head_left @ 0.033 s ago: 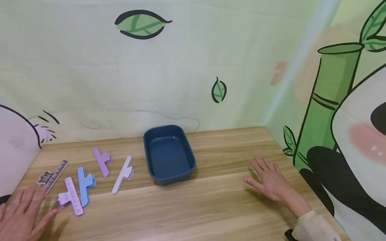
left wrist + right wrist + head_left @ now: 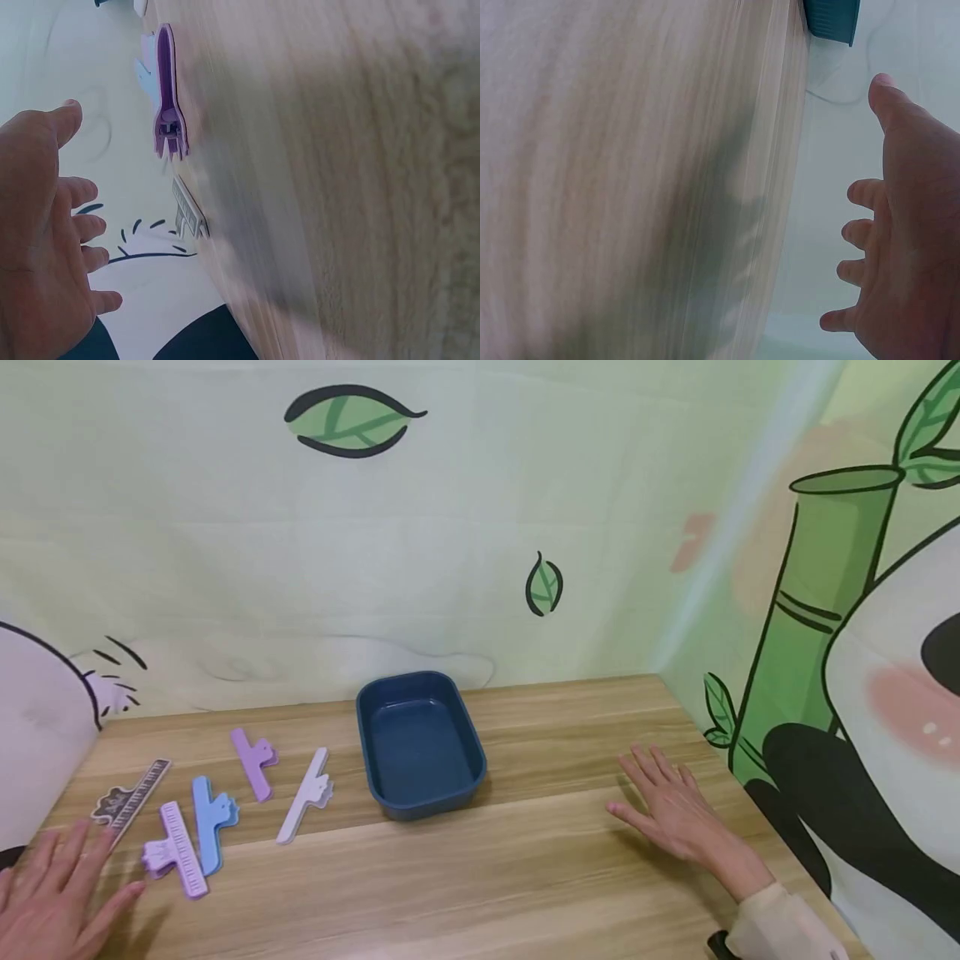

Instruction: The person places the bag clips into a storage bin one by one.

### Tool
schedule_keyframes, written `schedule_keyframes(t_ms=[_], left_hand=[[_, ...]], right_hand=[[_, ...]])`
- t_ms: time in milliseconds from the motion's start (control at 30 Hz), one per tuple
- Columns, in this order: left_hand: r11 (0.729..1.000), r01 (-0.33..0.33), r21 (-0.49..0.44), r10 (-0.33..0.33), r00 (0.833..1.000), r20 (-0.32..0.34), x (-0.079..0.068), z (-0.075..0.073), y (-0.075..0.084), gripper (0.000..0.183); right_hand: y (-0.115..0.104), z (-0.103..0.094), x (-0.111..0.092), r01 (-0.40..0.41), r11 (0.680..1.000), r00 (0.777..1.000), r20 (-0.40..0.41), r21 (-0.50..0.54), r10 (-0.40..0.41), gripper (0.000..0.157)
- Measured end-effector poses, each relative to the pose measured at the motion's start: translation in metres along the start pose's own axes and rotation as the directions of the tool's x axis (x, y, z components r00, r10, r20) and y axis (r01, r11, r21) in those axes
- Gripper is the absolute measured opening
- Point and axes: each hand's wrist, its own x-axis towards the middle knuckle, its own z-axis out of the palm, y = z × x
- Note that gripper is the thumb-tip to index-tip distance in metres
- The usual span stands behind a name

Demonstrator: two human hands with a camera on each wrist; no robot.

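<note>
Left hand [image 2: 60,897]: bottom-left corner of head view, partly cut off by frame edge, back up, fingers [image 2: 69,860] extended and fanned, thumb [image 2: 116,910] angled out toward the right hand [image 2: 671,814]. Right hand: back up, raised, relaxed, fingers pointing forward and inward, thumb spread toward the left. Right wrist [image 2: 738,867] visible, forearm [image 2: 783,927] sleeved, coming in from lower right.

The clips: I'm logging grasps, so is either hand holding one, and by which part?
Nothing is held. The left hand and the right hand are both empty, open above the table.
</note>
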Motion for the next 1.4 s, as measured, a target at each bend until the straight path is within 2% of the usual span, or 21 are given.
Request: schedule_keyframes(t_ms=[200,567,733,833,867,900,967,1033,1100,1267,1400], left_hand=[[1.000,-0.014,-0.012,0.014,1.000,-0.017,-0.004,-0.002,-0.001,0.098],[0.990,-0.037,-0.132,0.017,0.989,-0.145,-0.003,0.001,-0.012,0.091],[0.982,-0.080,-0.168,0.042,0.975,-0.219,0.003,-0.003,-0.009,0.082],[0.974,-0.115,-0.193,0.053,0.951,-0.303,0.006,-0.008,-0.004,0.074],[0.973,-0.123,-0.197,0.054,0.945,-0.322,0.007,-0.010,-0.002,0.072],[0.974,-0.116,-0.194,0.049,0.946,-0.320,0.009,-0.013,0.000,0.069],[0.978,-0.077,-0.194,0.021,0.960,-0.278,0.010,-0.016,0.007,0.067],[0.983,-0.022,-0.182,-0.016,0.979,-0.204,0.012,-0.021,0.013,0.067],[0.986,0.022,-0.167,-0.045,0.990,-0.135,0.014,-0.025,0.020,0.065],[0.981,-0.007,-0.196,-0.022,0.989,-0.149,0.023,-0.035,0.037,0.049],[0.968,-0.046,-0.246,0.004,0.986,-0.168,0.030,-0.040,0.059,0.047]], right_hand=[[-0.002,-0.001,0.001,0.000,1.000,1.000,0.005,-0.004,0.000,0.083],[-0.012,-0.004,0.009,-0.004,0.998,1.000,-0.009,0.065,0.004,0.079],[-0.016,0.000,0.014,-0.009,0.991,0.996,-0.086,0.137,0.021,0.072],[-0.021,0.003,0.019,-0.017,0.977,0.989,-0.140,0.213,0.047,0.064],[-0.023,0.004,0.021,-0.021,0.970,0.986,-0.156,0.241,0.060,0.061],[-0.025,0.005,0.023,-0.023,0.962,0.982,-0.173,0.271,0.073,0.057],[-0.031,0.006,0.028,-0.028,0.939,0.975,-0.196,0.342,0.101,0.050],[-0.037,0.009,0.033,-0.028,0.916,0.968,-0.216,0.399,0.123,0.044],[-0.043,0.011,0.037,-0.025,0.893,0.962,-0.232,0.449,0.144,0.039],[-0.058,0.014,0.046,-0.030,0.834,0.951,-0.241,0.552,0.193,0.032],[-0.070,0.018,0.054,-0.037,0.753,0.955,-0.198,0.657,0.221,0.029]])
